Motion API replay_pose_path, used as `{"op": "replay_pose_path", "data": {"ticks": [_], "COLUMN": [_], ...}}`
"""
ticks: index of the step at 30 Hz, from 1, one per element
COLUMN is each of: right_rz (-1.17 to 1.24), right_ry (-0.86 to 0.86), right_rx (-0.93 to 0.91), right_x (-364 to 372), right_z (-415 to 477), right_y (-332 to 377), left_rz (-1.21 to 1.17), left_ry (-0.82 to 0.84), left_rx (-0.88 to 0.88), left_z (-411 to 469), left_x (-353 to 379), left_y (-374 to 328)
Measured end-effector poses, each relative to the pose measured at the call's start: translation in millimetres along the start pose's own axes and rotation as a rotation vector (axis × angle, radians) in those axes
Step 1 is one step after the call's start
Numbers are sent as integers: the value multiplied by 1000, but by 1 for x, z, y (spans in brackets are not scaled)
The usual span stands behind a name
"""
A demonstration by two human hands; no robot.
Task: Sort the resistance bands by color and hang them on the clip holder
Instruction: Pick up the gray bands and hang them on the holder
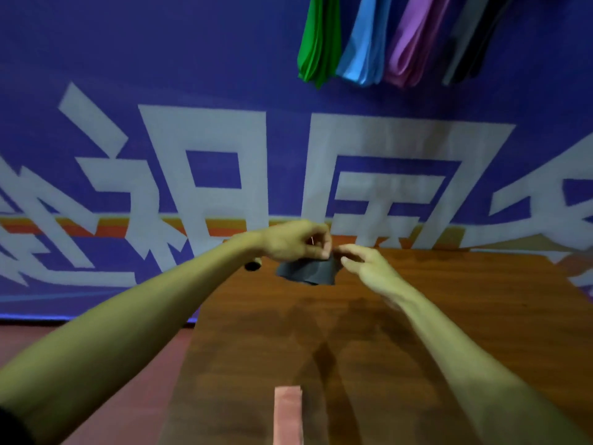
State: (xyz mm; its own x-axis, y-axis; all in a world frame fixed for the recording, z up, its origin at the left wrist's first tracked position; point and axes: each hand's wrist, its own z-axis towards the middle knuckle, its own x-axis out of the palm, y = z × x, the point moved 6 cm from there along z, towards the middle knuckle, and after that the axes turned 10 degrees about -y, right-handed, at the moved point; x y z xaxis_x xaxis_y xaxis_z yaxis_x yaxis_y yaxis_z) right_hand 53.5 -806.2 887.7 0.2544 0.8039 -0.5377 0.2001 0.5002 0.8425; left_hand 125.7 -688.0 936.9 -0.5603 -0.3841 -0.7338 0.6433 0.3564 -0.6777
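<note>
A dark grey resistance band lies bunched at the far end of the wooden table. My left hand pinches its top edge with curled fingers. My right hand touches the band's right side with fingers extended. A pink band lies flat at the table's near edge. On the wall above hang sorted bunches: green bands, blue bands, purple bands and grey and black bands. The clip holder itself is out of frame.
A purple wall with large white characters stands behind the table. A small black cylindrical object lies at the table's far left corner. Reddish floor shows to the left of the table.
</note>
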Motion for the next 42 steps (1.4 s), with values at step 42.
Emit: {"op": "replay_pose_path", "data": {"ticks": [42], "right_rz": [413], "right_ry": [121], "right_rx": [-388], "right_x": [-275], "right_z": [70], "right_y": [106], "left_rz": [-438], "left_ry": [-383], "left_rx": [31], "left_z": [146], "left_x": [-64], "left_y": [-179]}}
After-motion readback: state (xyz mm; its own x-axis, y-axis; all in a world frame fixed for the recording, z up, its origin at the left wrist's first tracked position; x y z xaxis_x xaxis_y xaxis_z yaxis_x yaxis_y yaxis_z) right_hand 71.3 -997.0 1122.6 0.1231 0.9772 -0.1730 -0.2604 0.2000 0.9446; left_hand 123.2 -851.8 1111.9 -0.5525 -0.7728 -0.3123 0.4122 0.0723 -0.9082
